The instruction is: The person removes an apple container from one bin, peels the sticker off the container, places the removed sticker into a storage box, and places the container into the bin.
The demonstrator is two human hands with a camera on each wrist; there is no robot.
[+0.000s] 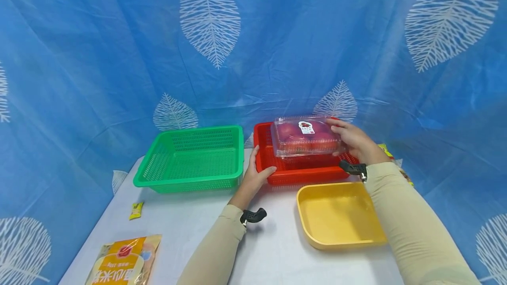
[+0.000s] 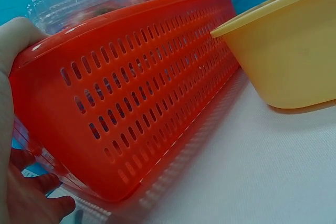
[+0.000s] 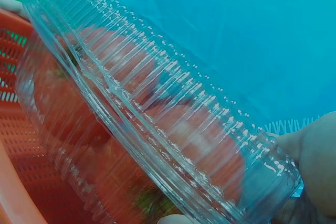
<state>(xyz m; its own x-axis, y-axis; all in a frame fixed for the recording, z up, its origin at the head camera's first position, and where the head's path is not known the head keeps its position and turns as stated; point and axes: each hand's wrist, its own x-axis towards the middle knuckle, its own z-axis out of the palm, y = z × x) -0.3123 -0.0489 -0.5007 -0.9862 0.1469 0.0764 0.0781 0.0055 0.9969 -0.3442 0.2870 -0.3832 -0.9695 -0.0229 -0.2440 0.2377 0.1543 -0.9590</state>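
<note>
A clear plastic box of tomatoes [image 1: 305, 135], with a white label on its lid, is tilted over the red basket [image 1: 301, 175]. My right hand [image 1: 354, 142] grips the box's right end. In the right wrist view, the round red tomatoes [image 3: 189, 145] show through the ribbed plastic, some with green stem ends. My left hand [image 1: 253, 179] is at the basket's front left corner. Its thumb lies over the rim, and its spread fingers lie along the outside of the left wall. The left wrist view shows the slotted basket wall [image 2: 142, 93] beside these fingers.
Left of the red basket stands a green basket [image 1: 190, 184]. A yellow tray [image 1: 340, 219] sits in front, under my right forearm. A small yellow packet [image 1: 136, 210] and an orange food bag [image 1: 123, 261] lie at the left. More packets [image 1: 386, 150] show behind my right arm.
</note>
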